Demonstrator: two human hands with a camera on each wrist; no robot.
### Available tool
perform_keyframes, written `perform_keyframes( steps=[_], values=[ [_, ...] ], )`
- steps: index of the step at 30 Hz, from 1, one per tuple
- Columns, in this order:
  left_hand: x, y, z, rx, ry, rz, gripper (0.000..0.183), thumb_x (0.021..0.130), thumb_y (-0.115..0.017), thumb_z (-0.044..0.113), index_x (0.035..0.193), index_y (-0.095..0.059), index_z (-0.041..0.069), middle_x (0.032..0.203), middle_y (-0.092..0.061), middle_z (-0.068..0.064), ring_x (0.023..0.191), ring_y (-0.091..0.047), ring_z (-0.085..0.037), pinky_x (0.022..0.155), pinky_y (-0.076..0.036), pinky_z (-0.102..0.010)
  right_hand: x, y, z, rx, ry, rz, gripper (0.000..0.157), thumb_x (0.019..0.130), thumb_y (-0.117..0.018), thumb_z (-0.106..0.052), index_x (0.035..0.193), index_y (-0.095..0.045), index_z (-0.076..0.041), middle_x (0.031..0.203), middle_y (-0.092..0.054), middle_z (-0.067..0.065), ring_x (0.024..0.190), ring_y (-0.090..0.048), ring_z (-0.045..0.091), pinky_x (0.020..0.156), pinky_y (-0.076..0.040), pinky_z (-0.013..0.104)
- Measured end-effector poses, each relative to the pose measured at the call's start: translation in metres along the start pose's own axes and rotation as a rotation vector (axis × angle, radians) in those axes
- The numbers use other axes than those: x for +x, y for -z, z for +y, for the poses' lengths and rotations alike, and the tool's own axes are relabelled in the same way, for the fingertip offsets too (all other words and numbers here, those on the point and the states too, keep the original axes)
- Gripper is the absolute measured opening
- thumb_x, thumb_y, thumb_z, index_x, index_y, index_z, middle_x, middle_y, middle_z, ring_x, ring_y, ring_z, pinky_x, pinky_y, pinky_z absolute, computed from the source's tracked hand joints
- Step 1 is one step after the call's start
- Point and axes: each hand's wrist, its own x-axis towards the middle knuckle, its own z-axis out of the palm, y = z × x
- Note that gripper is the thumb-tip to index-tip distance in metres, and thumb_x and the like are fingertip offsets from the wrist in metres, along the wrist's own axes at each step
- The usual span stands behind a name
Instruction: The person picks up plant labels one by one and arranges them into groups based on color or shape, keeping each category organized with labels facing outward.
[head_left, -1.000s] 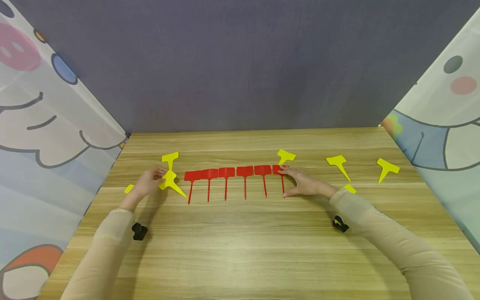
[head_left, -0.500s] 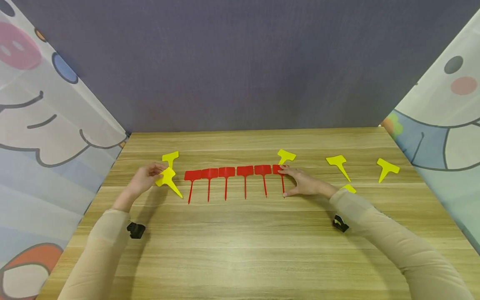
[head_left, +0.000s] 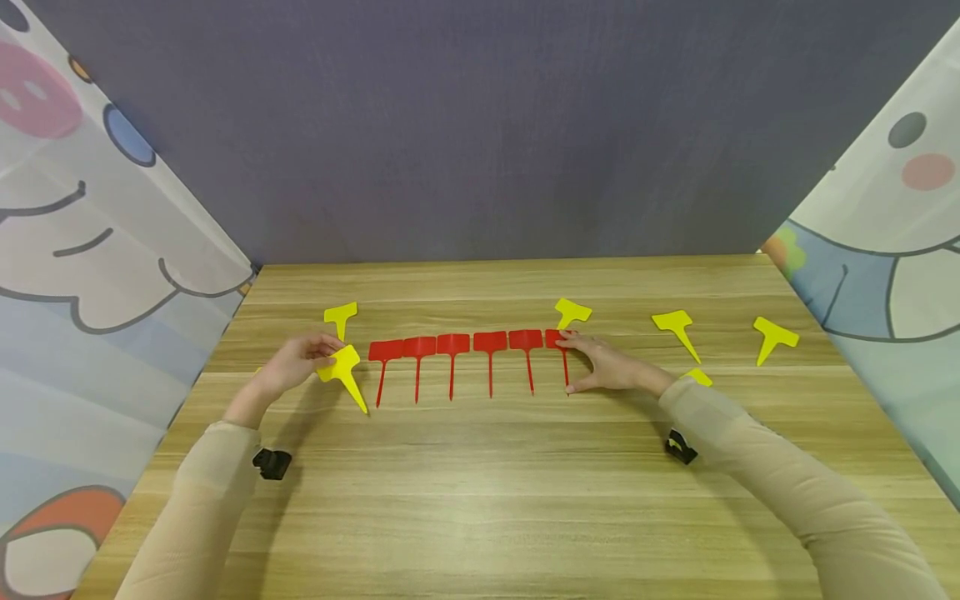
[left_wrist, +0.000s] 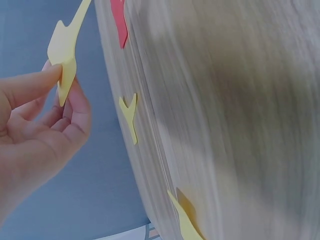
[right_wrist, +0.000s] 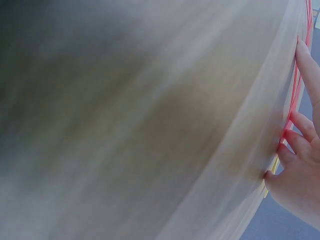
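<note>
My left hand (head_left: 288,364) pinches a yellow T-shaped plant label (head_left: 345,363) by one end of its head, thumb on top. The label is held above the table, its pointed stem slanting down to the right. In the left wrist view, thumb and fingers grip that same label (left_wrist: 62,47). Right of it, several red T-shaped plant labels (head_left: 453,344) lie in a row, stems toward me. At the right end of the row, my right hand (head_left: 611,367) rests spread on the last red label (head_left: 553,337), covering part of its head; its thumb is near the stem tip.
Loose yellow labels lie about: one behind the left hand (head_left: 341,315), one behind the row's right end (head_left: 573,312), two farther right (head_left: 677,325) (head_left: 775,337), and one partly hidden by the right sleeve (head_left: 699,377). A grey wall (head_left: 495,133) stands behind the wooden table (head_left: 465,500).
The left hand has shifted slightly left, and the held label's stem now points down more steeply. A yellow label at far left has become mostly hidden. The right hand stays in place.
</note>
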Motion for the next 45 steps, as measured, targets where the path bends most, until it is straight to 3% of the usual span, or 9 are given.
perform_keyframes(
  steps=[13, 23, 34, 39, 45],
  values=[
    [-0.004, -0.006, 0.008, -0.040, -0.004, -0.124, 0.023, 0.087, -0.051, 0.003, 0.108, -0.054, -0.006, 0.097, -0.055, -0.015, 0.087, -0.050, -0.021, 0.069, -0.047, -0.025, -0.001, -0.001, -0.001, -0.004, -0.001, 0.005, 0.083, 0.071, -0.073, -0.033, 0.134, -0.033, 0.001, 0.144, -0.018, 0.020, 0.130, -0.012, 0.040, 0.101, -0.016, 0.058],
    [-0.005, -0.016, 0.014, -0.061, -0.040, -0.197, 0.022, 0.085, -0.053, -0.002, 0.105, -0.055, -0.008, 0.097, -0.055, -0.016, 0.084, -0.050, -0.019, 0.069, -0.047, -0.024, -0.001, -0.002, 0.000, -0.022, 0.009, 0.016, 0.081, 0.070, -0.074, -0.029, 0.133, -0.034, 0.003, 0.143, -0.020, 0.019, 0.130, -0.013, 0.040, 0.102, -0.016, 0.056],
    [-0.002, -0.025, 0.010, -0.106, -0.059, -0.306, 0.021, 0.084, -0.051, -0.005, 0.105, -0.055, -0.008, 0.101, -0.056, -0.018, 0.088, -0.052, -0.021, 0.073, -0.048, -0.025, -0.001, -0.002, 0.001, -0.017, 0.013, 0.017, 0.082, 0.070, -0.074, -0.029, 0.133, -0.033, 0.003, 0.143, -0.019, 0.020, 0.130, -0.013, 0.039, 0.102, -0.015, 0.057],
    [0.000, -0.029, 0.010, -0.097, -0.089, -0.345, 0.019, 0.083, -0.052, -0.005, 0.102, -0.057, -0.006, 0.102, -0.055, -0.018, 0.088, -0.049, -0.025, 0.073, -0.048, -0.026, -0.001, -0.002, 0.000, -0.020, 0.015, 0.019, 0.082, 0.070, -0.074, -0.029, 0.133, -0.034, 0.003, 0.143, -0.020, 0.020, 0.130, -0.013, 0.039, 0.102, -0.015, 0.057],
    [-0.002, -0.031, 0.013, -0.073, -0.074, -0.364, 0.020, 0.083, -0.053, -0.004, 0.102, -0.058, -0.006, 0.097, -0.057, -0.014, 0.085, -0.051, -0.021, 0.072, -0.047, -0.026, -0.001, -0.002, 0.000, -0.023, 0.016, 0.017, 0.081, 0.070, -0.074, -0.030, 0.133, -0.034, 0.002, 0.143, -0.020, 0.019, 0.130, -0.013, 0.039, 0.102, -0.016, 0.056]
  ],
)
